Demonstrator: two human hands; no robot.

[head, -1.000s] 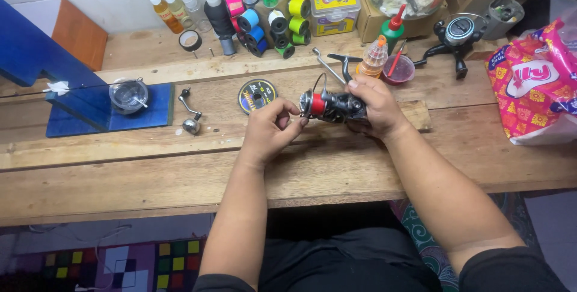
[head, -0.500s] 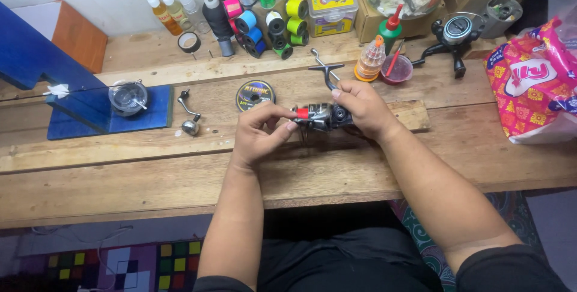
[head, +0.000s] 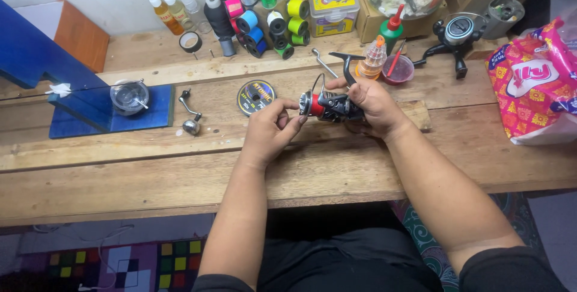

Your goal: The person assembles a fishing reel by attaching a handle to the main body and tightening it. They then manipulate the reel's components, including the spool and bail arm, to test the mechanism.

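I see the right hand wrapped around a fishing reel, fingers closed on its dark body and holding it just above the wooden workbench, near the middle. The reel lies on its side: black housing, a red band at the spool end, a silver face pointing left, and a thin wire bail arching over the top. The left hand meets it from the left, thumb and fingertips pinched together at the silver spool face. A flat round line spool lies on the bench just behind the left hand. A loose crank handle rests farther left, well apart, beside a blue board.
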